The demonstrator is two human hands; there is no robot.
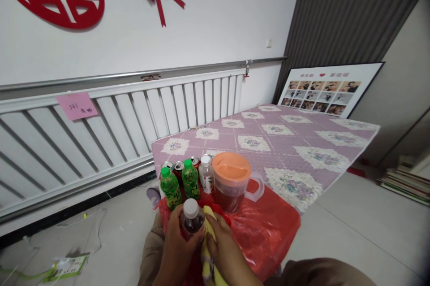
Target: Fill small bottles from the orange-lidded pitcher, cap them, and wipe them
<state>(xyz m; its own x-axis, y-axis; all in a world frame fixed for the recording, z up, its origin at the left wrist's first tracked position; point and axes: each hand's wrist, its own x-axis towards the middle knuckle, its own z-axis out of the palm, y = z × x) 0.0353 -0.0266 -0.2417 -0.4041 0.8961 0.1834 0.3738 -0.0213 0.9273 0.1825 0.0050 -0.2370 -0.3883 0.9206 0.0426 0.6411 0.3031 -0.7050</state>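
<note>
Clearly, the left hand [178,241] has its fingers wrapped around a white-capped clear plastic bottle [193,217], which stands low at the center of the view, while the right hand [221,239] grips a folded yellow cloth [208,261] just beside it, toward 3 o'clock; whether cloth and bottle touch, I cannot tell. From that bottle, one green-capped green tea bottle [171,190] stands at 11 o'clock, another green tea bottle [191,180] at 12, with drink cans [179,167] behind them. A milky white-capped bottle [206,177] sits near 1 o'clock, and an orange-lidded pitcher [232,178] toward 2. Red plastic sheeting [268,227] spreads out at 3, its far edge over the lilac floral tablecloth [231,162].
</note>
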